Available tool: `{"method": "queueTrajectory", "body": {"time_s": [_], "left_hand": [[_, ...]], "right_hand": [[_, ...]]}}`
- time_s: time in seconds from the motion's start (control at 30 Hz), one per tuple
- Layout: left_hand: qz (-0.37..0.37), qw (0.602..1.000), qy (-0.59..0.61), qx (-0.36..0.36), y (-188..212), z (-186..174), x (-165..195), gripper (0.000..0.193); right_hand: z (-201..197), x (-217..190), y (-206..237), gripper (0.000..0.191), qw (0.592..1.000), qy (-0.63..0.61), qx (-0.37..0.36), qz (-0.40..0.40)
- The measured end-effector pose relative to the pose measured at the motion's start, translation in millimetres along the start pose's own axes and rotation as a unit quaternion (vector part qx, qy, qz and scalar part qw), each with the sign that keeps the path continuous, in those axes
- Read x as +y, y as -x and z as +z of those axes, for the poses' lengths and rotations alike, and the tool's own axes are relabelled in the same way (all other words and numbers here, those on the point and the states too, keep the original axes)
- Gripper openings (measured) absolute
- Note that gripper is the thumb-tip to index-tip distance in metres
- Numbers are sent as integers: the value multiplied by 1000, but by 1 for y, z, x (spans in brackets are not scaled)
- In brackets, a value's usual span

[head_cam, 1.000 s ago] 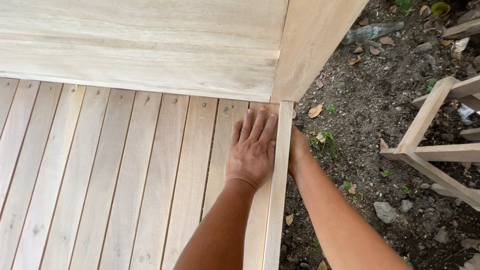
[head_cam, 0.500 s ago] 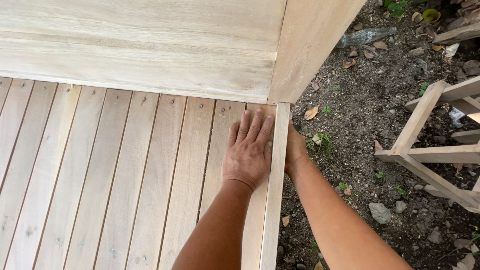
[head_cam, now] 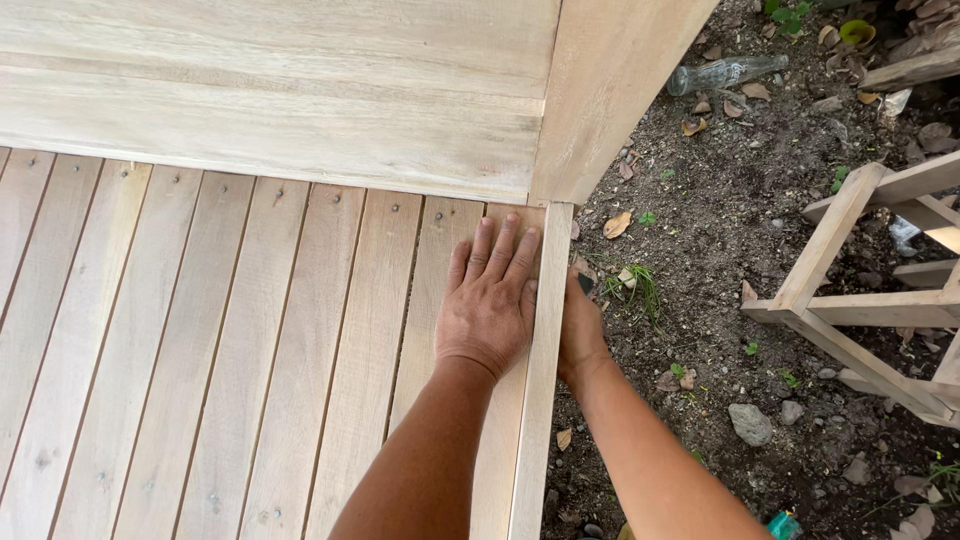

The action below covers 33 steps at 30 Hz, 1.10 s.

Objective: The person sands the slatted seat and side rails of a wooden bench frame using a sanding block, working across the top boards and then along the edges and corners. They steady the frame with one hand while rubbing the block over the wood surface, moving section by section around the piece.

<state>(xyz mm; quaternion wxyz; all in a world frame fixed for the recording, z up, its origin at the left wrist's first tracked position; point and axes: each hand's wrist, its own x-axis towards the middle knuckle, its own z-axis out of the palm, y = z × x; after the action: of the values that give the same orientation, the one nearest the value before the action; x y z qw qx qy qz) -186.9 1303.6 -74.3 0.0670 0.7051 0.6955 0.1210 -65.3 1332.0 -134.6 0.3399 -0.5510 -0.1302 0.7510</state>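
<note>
Nearest the camera, two bare forearms extend forward from the lower edge of the view toward the corner of a pale wooden structure. The left hand [head_cam: 488, 305] lies palm down on the slatted deck [head_cam: 200, 350], its fingers [head_cam: 505, 250] straight, held close together and pointing toward the back panel; they grip nothing. The hand rests on the outermost slat, its outer edge touching the edge rail [head_cam: 540, 370], a narrow pale strip running along the right border of the slats.

The right hand [head_cam: 580, 330] sits on the outer side of that same rail, pressed against its face. Its fingers are largely hidden behind the rail, so whether they are closed or flat cannot be told (a small dark spot shows at the rail beside the hand; what it is cannot be made out).

Further on, the rail meets the foot of a corner post [head_cam: 610, 90], and a broad back panel [head_cam: 270, 90] runs left from the post across the ends of the slats. Nail heads dot the slats near the panel.

To the right, bare soil [head_cam: 720, 250] carries dry leaves, stones and small weeds. A timber frame [head_cam: 850, 290] stands on the soil, well apart from the hands. Farthest away, a clear glass bottle [head_cam: 725, 73] lies on its side.
</note>
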Motion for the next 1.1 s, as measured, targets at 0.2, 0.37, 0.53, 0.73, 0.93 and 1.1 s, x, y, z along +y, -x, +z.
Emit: {"method": "queueTrajectory", "body": {"time_s": [0.2, 0.37, 0.53, 0.73, 0.93, 1.1], "left_hand": [[1, 1000, -15, 1, -1, -1, -1, 59], [-1, 1000, 4, 5, 0, -1, -2, 60], [4, 1000, 10, 17, 1, 0, -1, 60], [-2, 1000, 9, 16, 0, 0, -2, 59], [-1, 1000, 0, 17, 1, 1, -2, 57], [0, 1000, -3, 8, 2, 0, -2, 59]], "right_hand": [[-22, 48, 79, 67, 1000, -11, 21, 19], [-18, 37, 8, 65, 998, -49, -36, 5], [-34, 55, 26, 65, 1000, -13, -4, 0], [-36, 66, 58, 64, 999, 9, 41, 27], [-10, 8, -13, 62, 1000, -7, -14, -16], [-22, 28, 36, 56, 1000, -17, -2, 7]]}}
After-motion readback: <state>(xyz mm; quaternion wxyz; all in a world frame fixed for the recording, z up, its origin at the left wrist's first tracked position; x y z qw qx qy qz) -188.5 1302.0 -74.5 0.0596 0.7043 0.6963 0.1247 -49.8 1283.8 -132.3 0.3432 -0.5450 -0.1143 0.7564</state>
